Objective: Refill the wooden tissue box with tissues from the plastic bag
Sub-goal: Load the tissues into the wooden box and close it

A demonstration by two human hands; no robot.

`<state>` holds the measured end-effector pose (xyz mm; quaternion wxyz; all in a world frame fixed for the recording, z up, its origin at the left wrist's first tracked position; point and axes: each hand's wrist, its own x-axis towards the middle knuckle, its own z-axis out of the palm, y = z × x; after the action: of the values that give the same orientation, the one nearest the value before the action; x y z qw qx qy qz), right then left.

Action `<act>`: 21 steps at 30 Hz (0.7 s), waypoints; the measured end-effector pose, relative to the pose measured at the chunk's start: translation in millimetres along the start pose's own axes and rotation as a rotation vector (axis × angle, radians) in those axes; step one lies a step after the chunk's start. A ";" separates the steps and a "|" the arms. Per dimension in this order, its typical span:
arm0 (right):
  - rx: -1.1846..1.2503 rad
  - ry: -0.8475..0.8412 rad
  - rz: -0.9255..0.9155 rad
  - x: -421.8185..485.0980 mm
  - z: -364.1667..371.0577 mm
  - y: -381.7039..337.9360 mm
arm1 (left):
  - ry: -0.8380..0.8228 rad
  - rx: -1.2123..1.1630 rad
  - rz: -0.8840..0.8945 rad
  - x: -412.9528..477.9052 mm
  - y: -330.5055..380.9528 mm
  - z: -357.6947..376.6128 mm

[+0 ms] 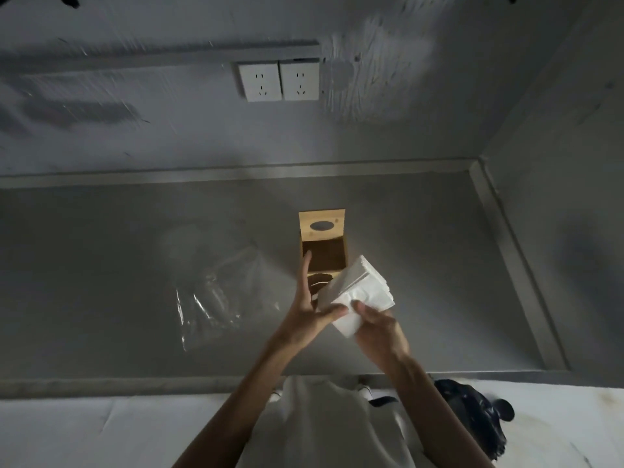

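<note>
Just one stack (358, 292), one box (323, 256).

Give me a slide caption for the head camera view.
The left hand and right hand hold tissues before the open box on a counter; the bag lies left of it.

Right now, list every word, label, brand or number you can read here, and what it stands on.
No readable text in view.
The wall sockets show only pin holes.
The wooden tissue box is bare wood, no label.
The plastic bag is clear, no print visible.
The stack of tissues is plain white.
</note>
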<state>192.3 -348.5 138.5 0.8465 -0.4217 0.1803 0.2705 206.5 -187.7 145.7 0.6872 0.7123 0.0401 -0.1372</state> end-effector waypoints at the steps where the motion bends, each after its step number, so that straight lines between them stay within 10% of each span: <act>1: -0.107 0.006 -0.014 -1.1 -11.2 1.9 | -0.026 0.079 -0.020 1.2 -1.9 2.7; 11: -0.803 0.021 -0.069 13.1 -122.5 7.7 | -0.418 0.708 0.156 23.8 -38.9 34.6; 21: -1.539 0.229 -0.176 42.8 -152.1 43.3 | -0.294 0.960 0.224 20.9 -131.8 56.6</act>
<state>187.9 -437.2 0.9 0.3105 -0.9280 -0.0060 0.2060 186.3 -239.5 11.8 0.2916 0.9206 -0.2011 -0.1642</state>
